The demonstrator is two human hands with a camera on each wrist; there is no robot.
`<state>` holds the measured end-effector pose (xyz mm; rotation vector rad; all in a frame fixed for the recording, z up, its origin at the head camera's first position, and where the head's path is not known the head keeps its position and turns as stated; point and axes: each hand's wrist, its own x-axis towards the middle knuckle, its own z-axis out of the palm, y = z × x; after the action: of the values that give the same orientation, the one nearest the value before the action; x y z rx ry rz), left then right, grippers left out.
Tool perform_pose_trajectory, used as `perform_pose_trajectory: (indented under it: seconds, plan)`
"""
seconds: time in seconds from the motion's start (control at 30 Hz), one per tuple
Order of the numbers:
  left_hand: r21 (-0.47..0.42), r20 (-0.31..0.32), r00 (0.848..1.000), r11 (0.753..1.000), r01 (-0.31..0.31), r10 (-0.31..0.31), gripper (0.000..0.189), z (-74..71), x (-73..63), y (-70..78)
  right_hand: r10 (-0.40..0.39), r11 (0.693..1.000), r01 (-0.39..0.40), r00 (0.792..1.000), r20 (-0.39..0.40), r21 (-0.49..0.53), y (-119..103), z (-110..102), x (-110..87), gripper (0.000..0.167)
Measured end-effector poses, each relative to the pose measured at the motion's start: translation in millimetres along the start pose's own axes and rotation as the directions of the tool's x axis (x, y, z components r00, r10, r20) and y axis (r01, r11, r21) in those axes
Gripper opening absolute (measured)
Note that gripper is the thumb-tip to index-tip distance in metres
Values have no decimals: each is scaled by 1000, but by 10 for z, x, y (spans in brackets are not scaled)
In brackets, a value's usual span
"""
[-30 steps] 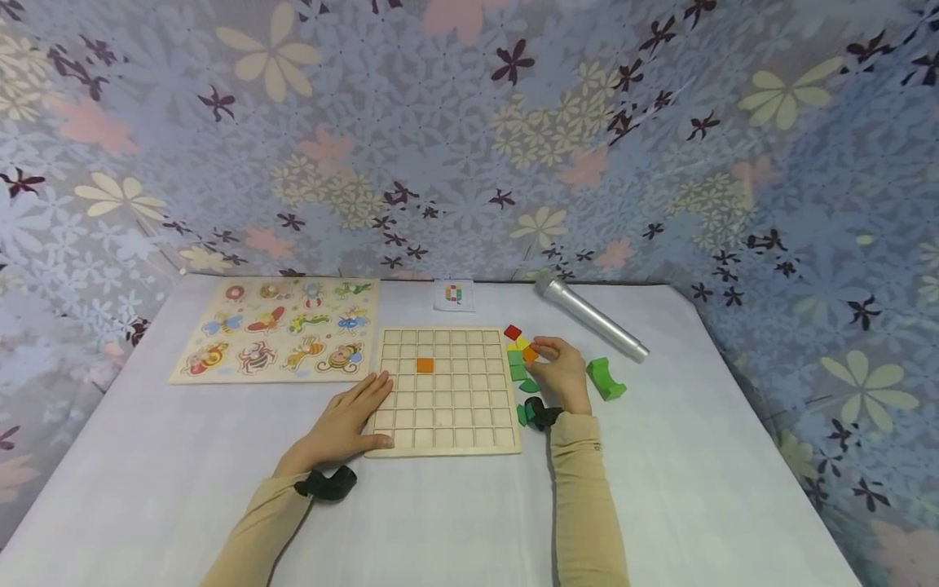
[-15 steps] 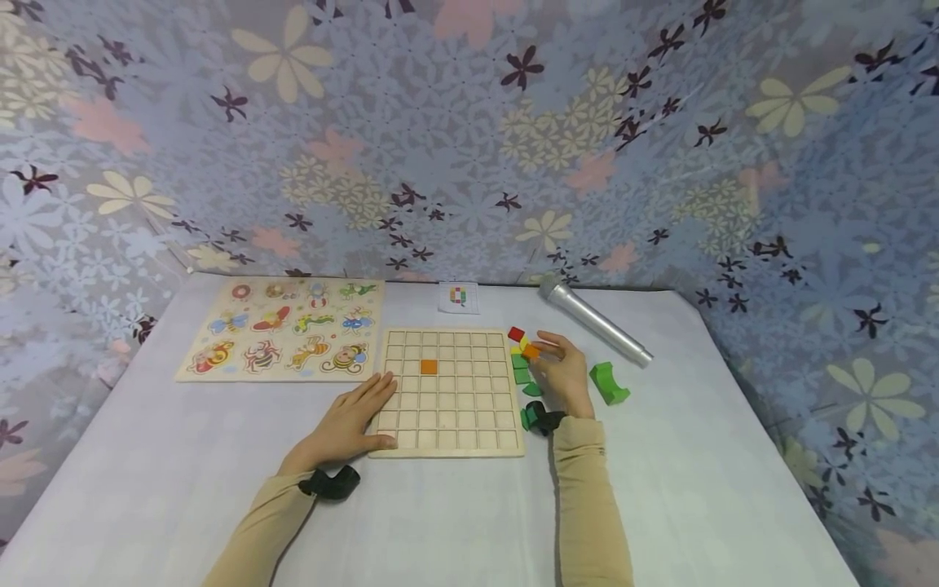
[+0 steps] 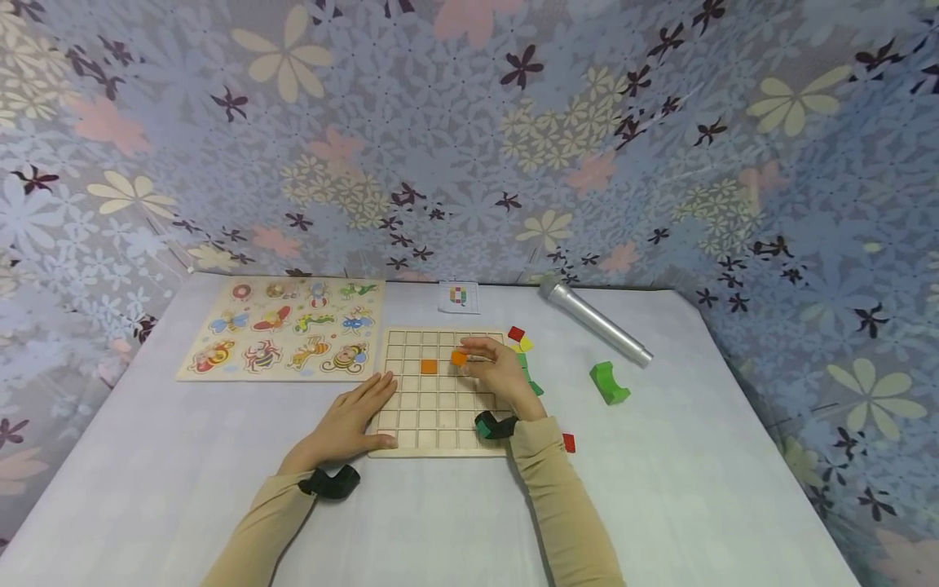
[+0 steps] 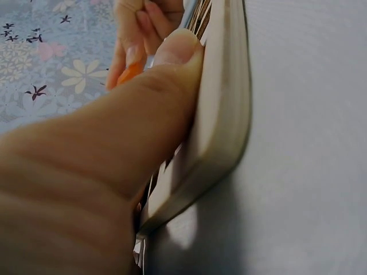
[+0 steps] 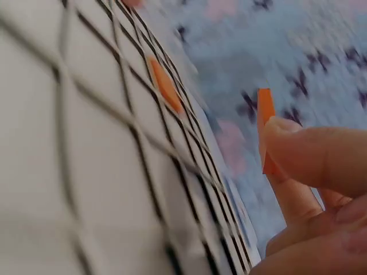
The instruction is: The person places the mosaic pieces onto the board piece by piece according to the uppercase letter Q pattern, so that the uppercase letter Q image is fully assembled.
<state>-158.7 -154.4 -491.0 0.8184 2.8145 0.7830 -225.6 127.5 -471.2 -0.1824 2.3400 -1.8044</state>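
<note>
In the head view, the small flat orange square tile (image 3: 458,358) was at my right hand's fingertips, over the far part of the pale wooden grid board (image 3: 428,419); being square, it showed no clear long axis. My right hand (image 3: 501,375) was closed in a pinch on it. My left hand (image 3: 352,420) lay with fingers straightened on the board's left edge, thumb by the near corner. I counted two orange tiles, the second orange tile (image 3: 429,367) sitting in a cell; two red square tiles (image 3: 516,334); one bright green arched block (image 3: 609,383); one silver microphone (image 3: 596,323); one small white pattern card (image 3: 458,297); one wooden insect-picture board (image 3: 286,337). How many green pieces (image 3: 538,389) lay by my wrist I couldn't tell.

In the left wrist view, my thumb rested along the board's edge, the pinched tile a slanting orange sliver beyond.

In the right wrist view, that tile stood almost edge-on, its longer visible side nearly upright, gripped between thumb and finger, apart from the board.
</note>
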Motion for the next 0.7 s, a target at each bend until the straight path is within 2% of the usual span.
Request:
perform_pose_trajectory:
  seconds: [0.1,0.2,0.33,0.57,0.7]
  plan:
    - [8,5,1000,1000,5,-5,88,2,2,0,-28,999,30,998,60,-19,-10,161,2,43]
    - [6,12,1000,1000,12,-12,87,-2,6,10,-52,995,59,995,87,-83,-4,278,-9,41]
    - [-5,17,1000,1000,18,-18,87,-11,5,21,-77,984,91,993,94,-155,11,369,-15,37]
    - [-11,20,1000,1000,18,-17,87,-20,-4,31,-95,982,111,990,105,-155,-5,454,-54,36]
    - [-10,16,1000,1000,19,-18,87,-23,-1,24,-97,976,112,992,86,-189,-32,497,-64,35]
